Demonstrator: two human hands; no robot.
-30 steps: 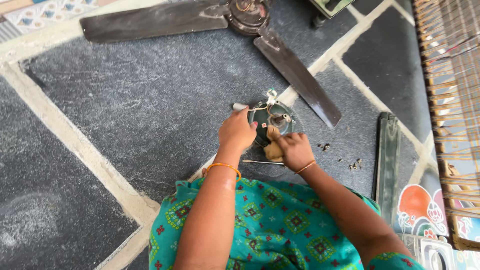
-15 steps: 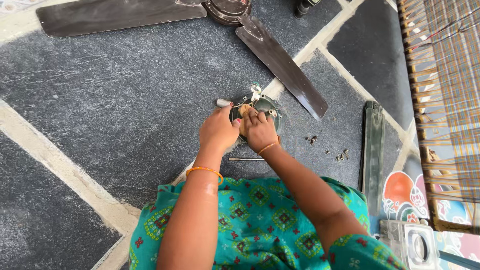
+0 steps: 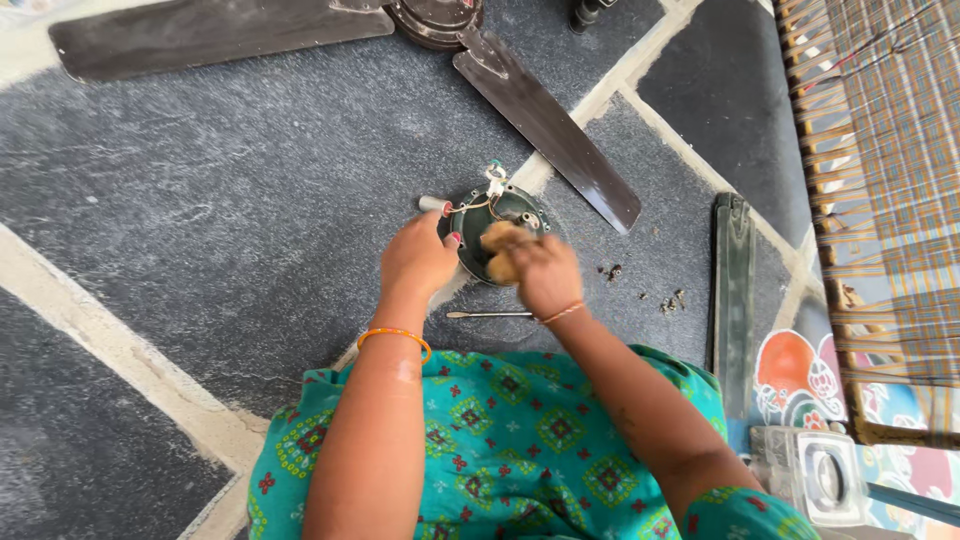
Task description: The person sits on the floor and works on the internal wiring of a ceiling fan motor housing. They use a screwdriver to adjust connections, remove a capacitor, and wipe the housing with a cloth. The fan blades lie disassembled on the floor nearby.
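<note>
A round dark green fan motor cover (image 3: 517, 208) with a small metal fitting and wires on its far rim lies on the stone floor. My left hand (image 3: 418, 258) grips its left edge. My right hand (image 3: 545, 276) presses a tan cloth (image 3: 501, 250) into the cover's inside, the hand blurred with motion. A thin metal screwdriver (image 3: 490, 315) lies on the floor just under my right wrist. Both wrists wear orange bangles.
A brown ceiling fan motor (image 3: 436, 20) with two long blades (image 3: 545, 125) lies ahead. A loose dark blade (image 3: 735, 290) rests at right beside small screws (image 3: 668, 300). A woven cot (image 3: 880, 190) stands at the right edge, a white box (image 3: 812, 470) near my knee.
My right hand with the cloth has shifted over the cover's inside from its far part toward its near right. The left hand keeps its hold on the rim. The view moved slightly.
</note>
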